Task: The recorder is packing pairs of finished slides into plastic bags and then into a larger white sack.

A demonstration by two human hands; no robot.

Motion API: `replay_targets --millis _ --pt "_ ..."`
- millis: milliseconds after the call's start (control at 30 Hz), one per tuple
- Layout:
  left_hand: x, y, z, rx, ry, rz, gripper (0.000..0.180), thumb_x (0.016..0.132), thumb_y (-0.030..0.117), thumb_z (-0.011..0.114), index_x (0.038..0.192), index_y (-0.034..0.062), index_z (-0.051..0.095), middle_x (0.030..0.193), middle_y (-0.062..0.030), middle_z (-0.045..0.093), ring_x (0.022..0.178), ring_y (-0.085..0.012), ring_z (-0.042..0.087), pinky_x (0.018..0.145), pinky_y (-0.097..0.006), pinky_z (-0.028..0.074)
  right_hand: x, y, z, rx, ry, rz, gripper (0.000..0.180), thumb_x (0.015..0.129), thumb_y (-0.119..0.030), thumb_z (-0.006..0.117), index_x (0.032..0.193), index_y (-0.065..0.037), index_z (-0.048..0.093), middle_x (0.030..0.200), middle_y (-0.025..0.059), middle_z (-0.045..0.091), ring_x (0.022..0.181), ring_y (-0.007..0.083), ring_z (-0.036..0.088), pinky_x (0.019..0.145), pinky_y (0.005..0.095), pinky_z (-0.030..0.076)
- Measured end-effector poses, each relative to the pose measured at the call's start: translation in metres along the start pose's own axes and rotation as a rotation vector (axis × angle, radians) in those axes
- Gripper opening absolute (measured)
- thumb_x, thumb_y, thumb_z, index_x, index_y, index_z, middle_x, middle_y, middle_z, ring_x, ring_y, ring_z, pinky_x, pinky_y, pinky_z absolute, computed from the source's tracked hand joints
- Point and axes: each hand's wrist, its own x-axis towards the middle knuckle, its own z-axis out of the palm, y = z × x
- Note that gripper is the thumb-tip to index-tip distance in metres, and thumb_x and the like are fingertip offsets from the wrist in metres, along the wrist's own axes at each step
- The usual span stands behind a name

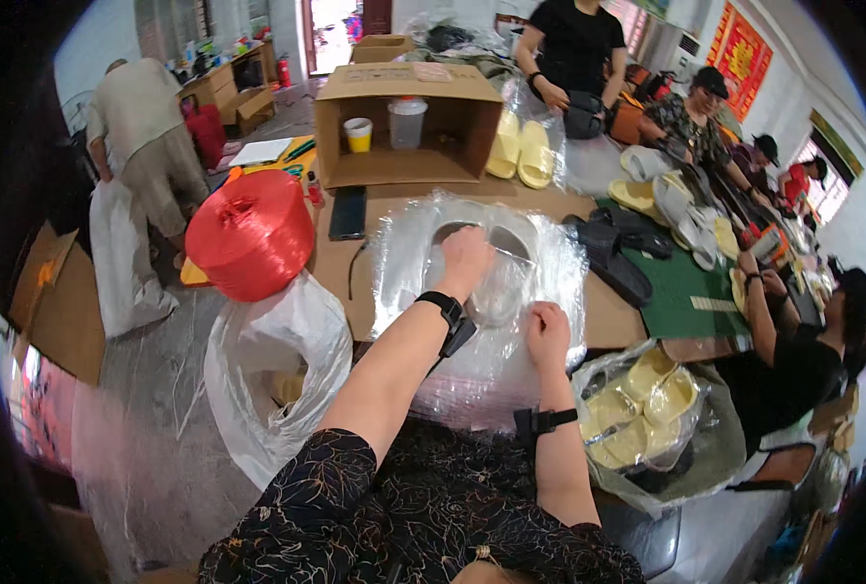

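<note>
A pair of grey slippers (513, 238) lies in the middle of the table, on and partly under shiny clear plastic bags (404, 263). My left hand (467, 257) is over the left slipper with its fingers curled; glare and the hand itself hide what they grip. Close to the right edge of the plastic, my right hand (548, 333) is closed, its fingertips pinching the film. More sheets of clear plastic hang over the table's front edge towards me.
An open cardboard box (409, 86) holding two cups stands behind. Left are a red twine roll (250, 234), a phone (348, 213) and a white sack (258, 365). Black slippers (616, 263) lie right, above a bag of yellow slippers (642, 414). Several people work nearby.
</note>
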Motion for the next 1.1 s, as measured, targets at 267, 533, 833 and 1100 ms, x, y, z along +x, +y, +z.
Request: replay_targets --millis 267,533,833,1100 --pt "-0.036 -0.022 -0.171 -0.38 0.398 0.138 0.02 0.075 0.019 0.064 0.074 0.0001 0.059 0.071 -0.0174 0.061 0.068 -0.0359 0.06 0.063 -0.042 0.047 -0.002 0.008 -0.005 0.157 -0.064 0.128 0.017 0.084 -0.003 0.056 0.095 -0.007 0.069 0.1 0.0125 0.067 0.094 0.0307 0.061 0.085 0.0382 0.048" --pt "-0.186 -0.204 -0.262 -0.298 0.71 0.016 0.018 0.08 0.007 0.069 0.096 -0.0003 0.064 0.088 -0.0052 0.064 0.075 -0.0152 0.06 0.067 -0.029 0.049 0.008 0.01 0.0 0.032 0.004 -0.027 0.016 0.086 -0.002 0.054 0.095 -0.002 0.067 0.1 0.0125 0.068 0.095 0.0301 0.062 0.084 0.0385 0.048" --pt "-0.366 -0.254 -0.222 -0.014 0.041 -0.531 0.021 0.075 0.021 0.071 0.08 0.0027 0.062 0.071 -0.0153 0.06 0.067 -0.0325 0.062 0.06 -0.041 0.049 0.005 0.012 0.002 -0.011 -0.008 -0.053 0.017 0.086 -0.001 0.054 0.096 -0.002 0.067 0.1 0.0128 0.067 0.094 0.0296 0.063 0.084 0.037 0.049" --pt "-0.361 -0.318 -0.185 -0.08 -0.515 -0.569 0.034 0.079 0.03 0.071 0.086 -0.0027 0.065 0.075 -0.0156 0.065 0.063 -0.0289 0.06 0.061 -0.04 0.047 0.003 0.01 -0.006 -0.015 -0.028 -0.033 0.018 0.085 -0.001 0.053 0.097 -0.002 0.067 0.098 0.0138 0.067 0.092 0.03 0.063 0.081 0.0364 0.049"
